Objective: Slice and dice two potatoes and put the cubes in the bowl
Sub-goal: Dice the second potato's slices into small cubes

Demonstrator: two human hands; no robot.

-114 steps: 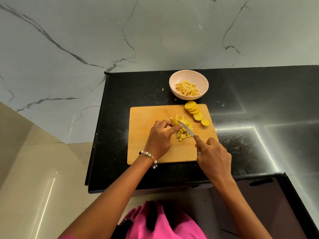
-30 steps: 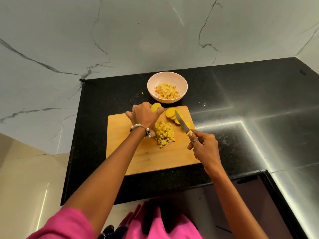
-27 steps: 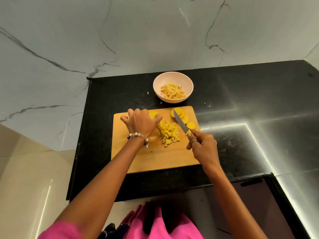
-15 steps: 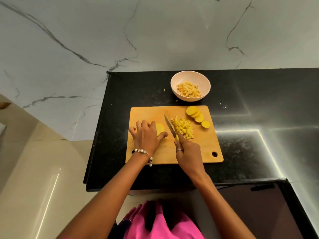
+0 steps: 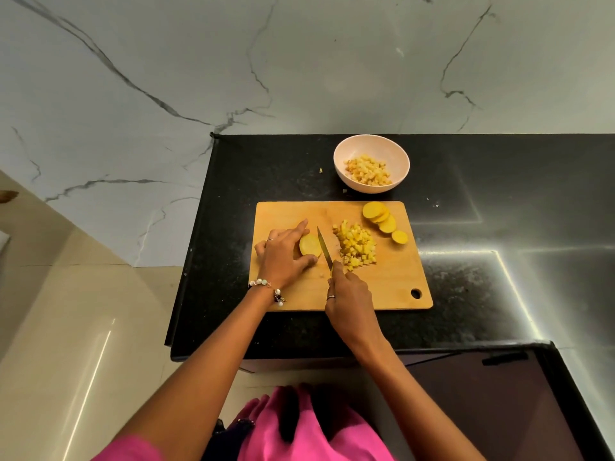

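Observation:
On the wooden cutting board my left hand holds a yellow potato slice flat, fingers and thumb around its edges. My right hand grips a knife whose blade lies just right of that slice. A pile of potato cubes sits mid-board. Several round slices overlap at the board's far right. The pink bowl behind the board holds diced potato.
The board lies on a black counter whose left edge drops to a beige floor. A small potato scrap lies left of the bowl. A marble wall rises behind. A dark cabinet front with a handle is at lower right.
My left hand took one slice from the far-right stack and brought it to the board's left side. The knife moved from right of the cube pile to beside that slice.

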